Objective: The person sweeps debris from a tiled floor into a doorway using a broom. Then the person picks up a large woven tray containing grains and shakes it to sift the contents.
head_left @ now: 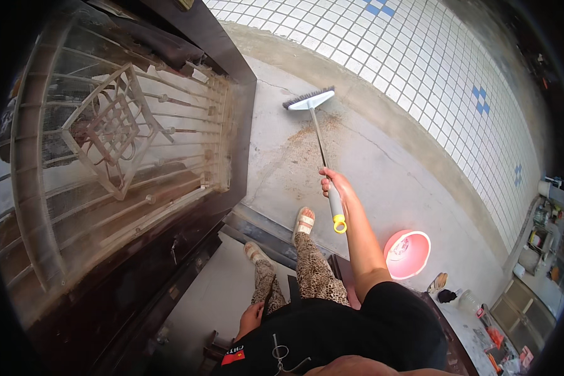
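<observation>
A dark metal door [125,163] with a grille of pale bars fills the left half of the frame, swung open beside the doorway. At lower centre the left hand [252,315] hangs by the person's thigh, near the patterned trousers [313,272]; its fingers are hidden, so I cannot tell whether it is spread or closed. Two sandalled feet stand at the threshold [263,229], one on the step and one just past it on the concrete floor [395,182]. Right of centre the right hand [333,185] is wrapped tight around the grey grip of a broom [319,141], arm stretched forward. The broom's thin shaft runs up the frame to its brush head [309,99] at upper centre, bristles down on the floor next to a patch of brown dust [304,147]. At lower right a pink bucket [407,254] sits on the floor, well apart from the broom; it looks to hold only a little pale matter, too unclear to name. A white tiled wall [432,69] with small blue squares curves across the upper right, and a cluttered shelf [545,238] stands at the far right edge.
</observation>
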The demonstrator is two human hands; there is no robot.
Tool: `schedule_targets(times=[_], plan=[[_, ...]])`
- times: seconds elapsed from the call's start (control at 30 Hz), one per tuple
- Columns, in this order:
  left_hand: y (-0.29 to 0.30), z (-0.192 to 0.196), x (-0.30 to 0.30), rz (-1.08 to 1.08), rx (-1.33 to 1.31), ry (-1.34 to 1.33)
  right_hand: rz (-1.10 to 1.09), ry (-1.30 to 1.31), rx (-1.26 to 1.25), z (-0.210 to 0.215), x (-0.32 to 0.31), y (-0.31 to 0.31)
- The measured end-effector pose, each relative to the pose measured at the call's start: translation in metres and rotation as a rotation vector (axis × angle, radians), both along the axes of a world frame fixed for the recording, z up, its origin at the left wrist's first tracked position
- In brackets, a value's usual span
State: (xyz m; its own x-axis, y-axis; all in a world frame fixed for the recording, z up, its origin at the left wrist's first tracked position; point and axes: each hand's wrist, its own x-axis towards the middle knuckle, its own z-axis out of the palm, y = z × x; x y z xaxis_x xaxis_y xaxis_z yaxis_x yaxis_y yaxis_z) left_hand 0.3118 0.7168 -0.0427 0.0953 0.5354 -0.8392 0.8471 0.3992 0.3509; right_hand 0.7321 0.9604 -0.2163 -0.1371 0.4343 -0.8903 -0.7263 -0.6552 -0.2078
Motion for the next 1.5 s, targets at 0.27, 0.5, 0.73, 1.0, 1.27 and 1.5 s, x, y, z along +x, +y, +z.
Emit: schedule_targets(times=[0.27, 0.5, 0.73, 1.0, 1.27, 1.5], plan=[[-0.004, 0.0, 0.001, -0.02, -0.004, -0.001, 0.4, -0.169, 0.075, -0.055, -0.002, 0.182], [-0.008, -0.003, 0.001, -0.147, 0.0, 0.031, 0.039, 0.039, 0.085, -0.099, 0.045, 0.066], [-0.011, 0.004, 0.009, -0.035, 0.069, -0.019, 0.079, -0.21, -0.126, -0.008, 0.009, -0.094], [-0.009, 0.008, 0.01, -0.123, 0.109, -0.03, 0.563, -0.197, 0.041, -0.029, -0.045, -0.016], [-0.035, 0.014, -0.012, -0.05, 0.164, -0.037, 0.626, -0.329, -0.133, -0.018, 0.008, -0.086], [-0.027, 0.019, -0.015, 0.005, 0.186, -0.081, 0.562, -0.435, -0.044, 0.052, -0.061, -0.174]])
